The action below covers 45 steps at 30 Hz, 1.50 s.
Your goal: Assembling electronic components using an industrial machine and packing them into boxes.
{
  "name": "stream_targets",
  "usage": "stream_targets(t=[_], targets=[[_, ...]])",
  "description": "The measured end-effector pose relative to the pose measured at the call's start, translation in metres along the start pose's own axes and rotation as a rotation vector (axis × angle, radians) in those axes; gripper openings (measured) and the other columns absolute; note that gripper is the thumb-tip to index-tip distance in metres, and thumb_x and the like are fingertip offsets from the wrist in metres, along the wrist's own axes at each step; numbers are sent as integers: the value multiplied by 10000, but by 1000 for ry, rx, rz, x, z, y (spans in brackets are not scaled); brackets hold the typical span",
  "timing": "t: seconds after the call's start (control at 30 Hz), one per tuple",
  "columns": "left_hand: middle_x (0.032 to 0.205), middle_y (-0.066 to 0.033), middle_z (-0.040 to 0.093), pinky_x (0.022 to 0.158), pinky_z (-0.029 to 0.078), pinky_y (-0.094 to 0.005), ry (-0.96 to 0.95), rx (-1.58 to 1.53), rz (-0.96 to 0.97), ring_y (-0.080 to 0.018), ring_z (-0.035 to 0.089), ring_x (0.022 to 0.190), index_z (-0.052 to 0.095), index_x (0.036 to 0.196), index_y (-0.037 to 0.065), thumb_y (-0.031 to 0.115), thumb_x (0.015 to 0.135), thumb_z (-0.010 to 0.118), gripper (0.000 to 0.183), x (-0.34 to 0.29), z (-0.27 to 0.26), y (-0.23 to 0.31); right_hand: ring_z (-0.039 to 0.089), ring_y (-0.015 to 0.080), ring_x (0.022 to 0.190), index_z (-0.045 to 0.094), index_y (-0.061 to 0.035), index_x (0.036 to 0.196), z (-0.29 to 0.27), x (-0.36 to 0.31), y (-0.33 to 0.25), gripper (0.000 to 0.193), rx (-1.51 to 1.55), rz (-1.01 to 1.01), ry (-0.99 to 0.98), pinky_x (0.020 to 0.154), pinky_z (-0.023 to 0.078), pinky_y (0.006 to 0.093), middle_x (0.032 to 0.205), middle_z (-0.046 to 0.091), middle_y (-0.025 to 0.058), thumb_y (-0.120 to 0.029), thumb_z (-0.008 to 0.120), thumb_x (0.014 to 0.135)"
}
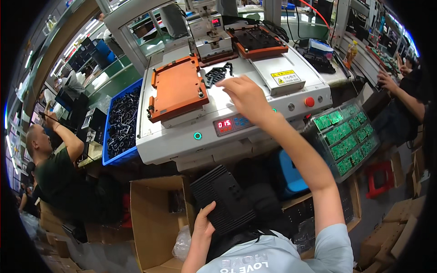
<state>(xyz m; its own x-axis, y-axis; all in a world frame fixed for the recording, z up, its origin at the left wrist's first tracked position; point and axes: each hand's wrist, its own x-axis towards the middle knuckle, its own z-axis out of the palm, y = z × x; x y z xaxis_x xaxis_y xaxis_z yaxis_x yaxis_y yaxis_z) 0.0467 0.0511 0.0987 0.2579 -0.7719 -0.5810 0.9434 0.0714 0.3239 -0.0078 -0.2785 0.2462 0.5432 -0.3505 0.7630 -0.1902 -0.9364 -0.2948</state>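
My left hand [203, 224] grips a black ribbed plastic casing [222, 200] by its lower left edge, thumb on top, above my lap. My right arm stretches forward over the white machine [182, 144]. There my right hand [246, 96] is bent, its fingertips drawn together beside a small heap of black plastic clips [217, 75]. Whatever may be between those fingertips is too small to make out. Left of the heap lies an orange fixture plate [177, 88] with black stops at its edges.
A blue bin [107, 152] of small black parts stands left of the machine. Another orange fixture [261, 51] sits at the back right. Green circuit boards lie in a clear tray [334, 175] at right. An open cardboard box [141, 218] stands beside my lap. Co-workers sit on both sides.
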Motion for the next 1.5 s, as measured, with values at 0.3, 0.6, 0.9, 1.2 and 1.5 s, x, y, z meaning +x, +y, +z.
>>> stream_targets(t=[0.3,0.6,0.9,1.2,1.5], targets=[[1095,-130,629,869,526,-381,-54,17,27,-262,628,986,562,1156,-7,8,808,636,356,-11,-14,7,549,207,996,655,-155,1027,51,42,52,208,-169,-299,-270,857,465,325,1012,641,-17,-196,635,824],[1101,-115,627,880,519,-372,-74,94,161,-240,623,991,549,1178,8,10,819,624,366,-2,20,19,594,243,931,634,-29,985,4,29,18,151,-27,-72,65,786,477,328,954,646,124,-118,605,866],[1004,-61,618,807,491,-293,-5,304,413,-151,607,887,556,1114,11,19,805,679,333,-7,59,-1,611,274,800,621,-33,1056,7,-152,-115,182,253,604,-80,695,473,320,878,621,137,-120,521,932],[974,-34,614,762,464,-256,54,436,553,-112,580,852,585,1044,5,39,807,699,265,-6,73,-31,626,276,813,611,-7,1036,30,-184,-127,168,6,480,147,738,480,355,896,654,124,-32,584,872],[983,-43,630,796,471,-263,17,618,584,-129,595,851,586,1072,-15,45,801,706,302,1,54,-30,635,244,827,578,-2,1088,36,-198,-122,207,72,486,111,754,491,314,931,654,130,-38,582,884]])
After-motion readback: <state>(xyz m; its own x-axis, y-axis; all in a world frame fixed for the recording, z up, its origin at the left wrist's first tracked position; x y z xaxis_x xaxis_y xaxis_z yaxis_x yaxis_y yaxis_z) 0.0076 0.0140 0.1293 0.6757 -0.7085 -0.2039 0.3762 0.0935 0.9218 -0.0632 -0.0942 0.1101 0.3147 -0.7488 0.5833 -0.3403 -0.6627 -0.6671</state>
